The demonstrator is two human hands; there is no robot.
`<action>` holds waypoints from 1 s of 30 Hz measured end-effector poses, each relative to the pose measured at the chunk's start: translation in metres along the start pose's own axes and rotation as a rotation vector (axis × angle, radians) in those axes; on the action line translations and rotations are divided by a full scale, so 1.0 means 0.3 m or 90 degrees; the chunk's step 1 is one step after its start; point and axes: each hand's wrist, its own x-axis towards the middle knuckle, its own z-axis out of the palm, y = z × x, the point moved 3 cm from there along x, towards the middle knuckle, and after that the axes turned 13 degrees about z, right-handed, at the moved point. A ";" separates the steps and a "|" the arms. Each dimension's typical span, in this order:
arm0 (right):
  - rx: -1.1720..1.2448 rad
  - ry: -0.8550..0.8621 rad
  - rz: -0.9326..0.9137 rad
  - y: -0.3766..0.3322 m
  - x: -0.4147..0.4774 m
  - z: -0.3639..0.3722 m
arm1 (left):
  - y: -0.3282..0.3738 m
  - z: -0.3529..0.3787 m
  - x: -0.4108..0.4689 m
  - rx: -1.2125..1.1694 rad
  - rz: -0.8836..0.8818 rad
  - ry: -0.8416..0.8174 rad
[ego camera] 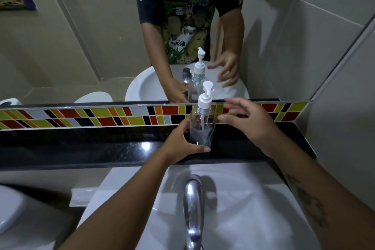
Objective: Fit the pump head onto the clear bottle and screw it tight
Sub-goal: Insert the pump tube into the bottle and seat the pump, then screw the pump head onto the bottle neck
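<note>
Nearest to the camera, a chrome faucet (193,209) stood over the white sink (253,209). Both forearms reached across the sink toward the black ledge (101,148) behind it. On this ledge the clear bottle (201,128) stood upright, with the white pump head (206,97) sitting on its neck and the dip tube hanging down inside. The left hand (180,144) was wrapped around the lower part of the bottle, thumb in front near the base. The right hand (247,122) was released, fingers spread, just beside the bottle's shoulder and not touching it. Behind the bottle ran a band of colourful tiles (81,115). Above it, the mirror (81,46) repeated the bottle, both hands and a dark printed shirt.
</note>
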 end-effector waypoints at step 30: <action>-0.133 -0.158 -0.079 -0.185 0.053 0.088 | -0.076 0.029 -0.024 0.159 0.033 0.066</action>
